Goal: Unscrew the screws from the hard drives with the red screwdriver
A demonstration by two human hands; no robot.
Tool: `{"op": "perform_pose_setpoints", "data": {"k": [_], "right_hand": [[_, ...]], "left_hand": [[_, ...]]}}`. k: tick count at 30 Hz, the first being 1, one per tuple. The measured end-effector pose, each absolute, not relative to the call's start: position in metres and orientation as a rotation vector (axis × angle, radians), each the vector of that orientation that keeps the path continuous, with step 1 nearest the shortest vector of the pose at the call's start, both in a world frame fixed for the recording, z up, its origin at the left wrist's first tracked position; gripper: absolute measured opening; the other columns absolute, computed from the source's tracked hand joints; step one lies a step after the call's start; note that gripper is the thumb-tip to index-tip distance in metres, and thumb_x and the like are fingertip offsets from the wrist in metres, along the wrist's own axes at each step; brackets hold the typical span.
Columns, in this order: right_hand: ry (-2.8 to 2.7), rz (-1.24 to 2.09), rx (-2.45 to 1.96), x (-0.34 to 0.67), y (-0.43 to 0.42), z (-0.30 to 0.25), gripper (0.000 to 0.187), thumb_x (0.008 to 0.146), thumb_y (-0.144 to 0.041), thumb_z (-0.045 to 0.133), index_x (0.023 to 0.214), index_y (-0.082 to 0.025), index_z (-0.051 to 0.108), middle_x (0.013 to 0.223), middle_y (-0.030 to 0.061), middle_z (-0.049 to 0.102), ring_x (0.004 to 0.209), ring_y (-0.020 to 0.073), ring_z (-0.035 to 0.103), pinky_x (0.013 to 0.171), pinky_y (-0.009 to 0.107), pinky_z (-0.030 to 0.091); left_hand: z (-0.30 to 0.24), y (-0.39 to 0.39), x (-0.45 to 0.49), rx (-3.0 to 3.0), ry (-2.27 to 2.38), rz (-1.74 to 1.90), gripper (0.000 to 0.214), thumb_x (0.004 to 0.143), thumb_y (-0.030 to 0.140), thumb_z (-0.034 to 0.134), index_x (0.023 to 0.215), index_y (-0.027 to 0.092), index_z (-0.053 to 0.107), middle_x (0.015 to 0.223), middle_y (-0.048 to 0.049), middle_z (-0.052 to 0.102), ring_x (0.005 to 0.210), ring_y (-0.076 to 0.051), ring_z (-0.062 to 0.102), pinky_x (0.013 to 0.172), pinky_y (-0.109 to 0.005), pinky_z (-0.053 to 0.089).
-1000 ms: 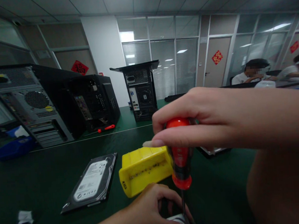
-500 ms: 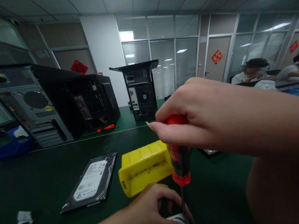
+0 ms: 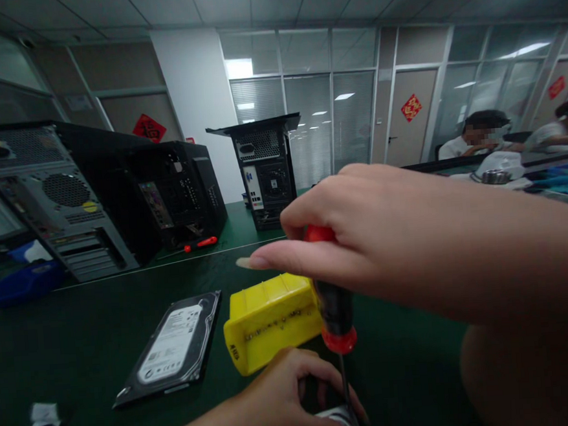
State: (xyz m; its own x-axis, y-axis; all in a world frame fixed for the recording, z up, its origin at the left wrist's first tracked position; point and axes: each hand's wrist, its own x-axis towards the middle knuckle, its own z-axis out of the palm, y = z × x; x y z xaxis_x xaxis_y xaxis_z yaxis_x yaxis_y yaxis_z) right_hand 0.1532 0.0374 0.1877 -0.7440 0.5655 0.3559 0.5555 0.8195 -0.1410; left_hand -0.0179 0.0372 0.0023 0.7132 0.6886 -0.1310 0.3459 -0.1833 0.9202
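Observation:
My right hand [image 3: 357, 227] is wrapped round the red-and-black handle of a screwdriver [image 3: 338, 313], thumb stretched out to the left. The screwdriver stands nearly upright, its shaft running down to the edge of what looks like a hard drive [image 3: 338, 417] at the bottom of the view. Fingers of my left hand [image 3: 296, 394] grip that drive; most of it is hidden by the hand and the frame edge. Just beyond the left hand, a yellow bin [image 3: 265, 295] lies on its side with several small screws inside. Another hard drive [image 3: 171, 344] lies label up to the left.
Open computer cases [image 3: 92, 187] stand at the back left, and a smaller black case [image 3: 264, 175] at the back centre. A second red screwdriver [image 3: 201, 244] lies before them. A black cable [image 3: 46, 424] is at the lower left. People [image 3: 478, 138] sit at the right.
My right hand has shifted slightly left and lower on the screwdriver, and its thumb now reaches further out to the left. The left hand has stayed put.

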Motion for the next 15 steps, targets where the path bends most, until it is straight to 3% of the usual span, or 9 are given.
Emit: {"op": "perform_pose_setpoints", "data": {"k": [5,15], "right_hand": [[-2.612,-0.005,-0.861,0.155,0.038,0.188,0.051,0.089,-0.054,0.036,0.066,-0.018,0.063,0.054,0.0003,0.056,0.039,0.0066,0.042,0.036,0.021,0.021],[-2.697,0.077,-0.860,0.162,0.048,0.194,0.029,0.085,-0.044,0.048,0.079,-0.018,0.061,0.063,-0.0021,0.058,0.046,0.0065,0.050,0.036,0.017,0.029]], "left_hand": [[0.002,0.037,-0.017,1.815,0.831,0.378,0.032,0.069,0.038,0.074,0.098,0.023,0.072,0.083,-0.0003,0.067,0.072,-0.014,0.052,0.063,-0.022,0.036],[0.002,0.037,-0.016,1.857,0.826,0.404,0.032,0.070,0.042,0.074,0.096,0.022,0.073,0.077,0.0011,0.064,0.069,-0.012,0.048,0.059,-0.022,0.033]]}}
